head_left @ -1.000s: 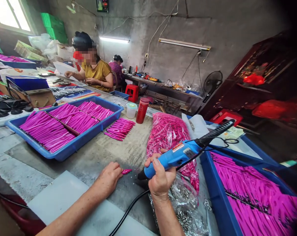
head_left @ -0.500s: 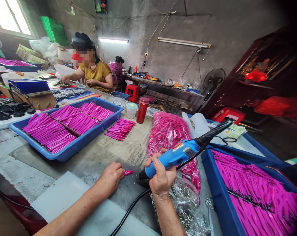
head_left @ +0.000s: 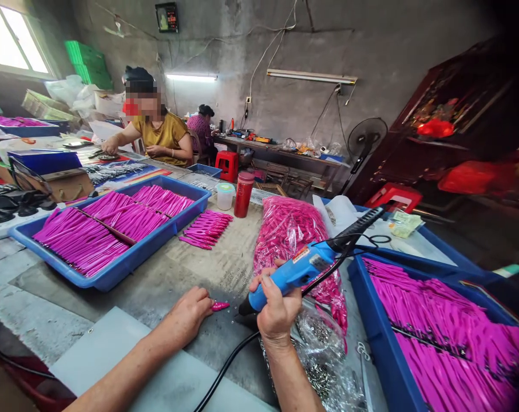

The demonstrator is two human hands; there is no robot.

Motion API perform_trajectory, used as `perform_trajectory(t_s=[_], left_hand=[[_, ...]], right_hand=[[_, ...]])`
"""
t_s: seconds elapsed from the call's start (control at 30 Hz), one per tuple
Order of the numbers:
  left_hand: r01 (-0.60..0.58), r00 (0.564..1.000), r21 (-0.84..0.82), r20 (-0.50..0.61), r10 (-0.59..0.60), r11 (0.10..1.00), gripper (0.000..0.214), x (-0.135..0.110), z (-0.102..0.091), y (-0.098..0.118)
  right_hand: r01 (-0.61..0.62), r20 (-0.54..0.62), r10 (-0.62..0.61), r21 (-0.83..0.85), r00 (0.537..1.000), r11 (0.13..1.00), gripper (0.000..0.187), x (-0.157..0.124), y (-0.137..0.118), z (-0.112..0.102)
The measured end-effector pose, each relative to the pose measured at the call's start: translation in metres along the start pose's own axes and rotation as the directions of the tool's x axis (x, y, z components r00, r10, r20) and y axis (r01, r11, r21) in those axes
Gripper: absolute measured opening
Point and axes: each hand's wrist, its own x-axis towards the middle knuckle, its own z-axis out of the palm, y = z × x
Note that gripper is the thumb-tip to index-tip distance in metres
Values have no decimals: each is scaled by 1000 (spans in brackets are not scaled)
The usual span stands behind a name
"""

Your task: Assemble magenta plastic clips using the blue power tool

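My left hand [head_left: 193, 313] rests on the worktable with its fingers closed on a small glossy pink plastic piece [head_left: 220, 306], whose tip points right. Most of that piece is hidden under the fingers. In my right hand [head_left: 277, 312] is a blue electric screwdriver [head_left: 297, 269], gripped round its body and slanting down to the left. Its black nose is just right of the pink piece, apart from it; the bit cannot be made out. Tiny metal bits [head_left: 237, 278] lie scattered behind both. A row of pink pieces [head_left: 206, 229] is laid out farther back.
Pink parts fill a blue tray [head_left: 102, 281] at left and another blue tray [head_left: 373, 326] at right. Between them stand a bag of pink pieces [head_left: 287, 226], a bag of metal parts [head_left: 323, 349], a red bottle [head_left: 244, 195] and a tub [head_left: 225, 197]. A co-worker [head_left: 165, 137] sits across.
The view has shifted slightly, so the scene sits a little further left. Both hands keep their holds on the pink piece and the electric screwdriver, with little other visible change.
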Motion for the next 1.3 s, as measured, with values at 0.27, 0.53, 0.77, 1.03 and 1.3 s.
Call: perform_trajectory(t_s=[0.27,0.53,0.77,1.03,1.3], left_hand=[[121,993,24,14,-121,992,31,2,1,-3],[141,987,33,73,-143,989,28,7,-1,1],[141,985,62,94,-146,988,28,9,-2,4],[152,987,48,50,-154,987,30,7,3,6],[175,975,86,124,-185,981,29,10,3,7]], right_hand=[[-13,1,13,9,1000,1000,32,2,1,-2],[-24,13,24,2,1000,1000,31,2,2,-2],[-31,4,31,-3,1000,1000,34,0,3,-2],[-24,62,26,-32,998,999,38,1,4,17],[-30,121,37,-63,992,998,39,5,21,40]])
